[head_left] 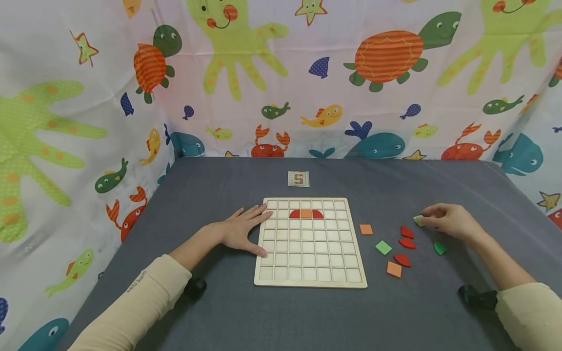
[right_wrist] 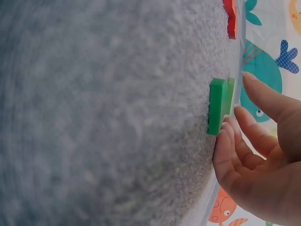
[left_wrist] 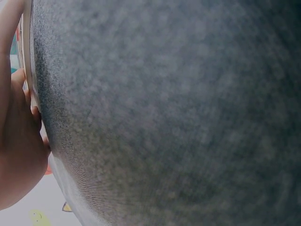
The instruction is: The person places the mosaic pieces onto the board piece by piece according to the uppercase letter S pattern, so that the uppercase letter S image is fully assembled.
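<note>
A pale wooden grid board (head_left: pixel 310 282) lies on the table, with two red quarter-round tiles (head_left: pixel 317 214) either side of an orange square tile (head_left: pixel 306 213) in an upper row. My left hand (head_left: pixel 241 228) rests with spread fingers along the board's left edge; the left wrist view catches only part of this hand (left_wrist: pixel 21 136). Right of the board, my right hand (head_left: pixel 452 222) pinches a light green square tile (head_left: pixel 418 221) between thumb and fingers, at table level. In the right wrist view, a dark green tile (right_wrist: pixel 217 106) partly covers that light green tile (right_wrist: pixel 230 96).
Between board and right hand lie several loose tiles: red quarter-rounds (head_left: pixel 402 260), orange squares (head_left: pixel 394 269) and another light green square (head_left: pixel 383 247). A small patterned card (head_left: pixel 298 179) lies beyond the board. A sea-animal print curtain (head_left: pixel 281 58) borders the grey table (head_left: pixel 219 307).
</note>
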`<state>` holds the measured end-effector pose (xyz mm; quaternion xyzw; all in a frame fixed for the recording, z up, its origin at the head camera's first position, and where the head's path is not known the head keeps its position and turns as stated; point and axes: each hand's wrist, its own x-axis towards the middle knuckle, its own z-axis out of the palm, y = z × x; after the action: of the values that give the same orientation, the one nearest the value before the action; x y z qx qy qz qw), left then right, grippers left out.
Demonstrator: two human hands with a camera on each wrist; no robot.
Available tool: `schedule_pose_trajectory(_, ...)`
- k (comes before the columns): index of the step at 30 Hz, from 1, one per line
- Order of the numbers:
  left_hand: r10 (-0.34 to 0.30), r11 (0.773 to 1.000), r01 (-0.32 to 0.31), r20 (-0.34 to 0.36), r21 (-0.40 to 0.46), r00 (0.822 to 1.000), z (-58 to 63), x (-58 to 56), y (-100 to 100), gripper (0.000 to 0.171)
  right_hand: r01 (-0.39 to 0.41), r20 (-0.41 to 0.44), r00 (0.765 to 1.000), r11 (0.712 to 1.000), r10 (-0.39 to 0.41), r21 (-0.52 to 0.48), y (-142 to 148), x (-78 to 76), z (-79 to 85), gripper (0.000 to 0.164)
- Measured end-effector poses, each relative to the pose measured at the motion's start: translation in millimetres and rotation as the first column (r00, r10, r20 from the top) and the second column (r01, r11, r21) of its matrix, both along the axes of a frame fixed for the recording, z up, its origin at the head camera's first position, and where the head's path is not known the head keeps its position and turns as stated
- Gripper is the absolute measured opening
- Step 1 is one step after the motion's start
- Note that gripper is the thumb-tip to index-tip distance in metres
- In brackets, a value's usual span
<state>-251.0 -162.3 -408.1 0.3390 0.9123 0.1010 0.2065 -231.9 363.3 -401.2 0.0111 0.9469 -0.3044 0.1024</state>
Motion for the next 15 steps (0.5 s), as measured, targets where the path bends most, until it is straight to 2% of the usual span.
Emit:
schedule_pose_trajectory(6,0.0,1.0,0.0,0.0,0.005,1.0,-0.5,0.1,-0.3,0.109,-0.02,-0.003,1.0,0.998,0.02,0.052,-3.3,-0.8,-1.4,0.067)
schedule_pose_trajectory(12,0.007,1.0,-0.007,-0.002,-0.002,1.0,0.3,0.9,0.0,0.109,-0.011,0.023,1.0,0.999,0.01,0.038,-4.7,-1.9,-0.4,0.068)
schedule_pose_trajectory(15,0.009,1.0,-0.009,-0.004,-0.006,1.0,0.1,0.8,0.5,0.109,-0.009,0.014,1.0,1.0,0.009,0.015,-5.0,-2.2,-0.8,0.062)
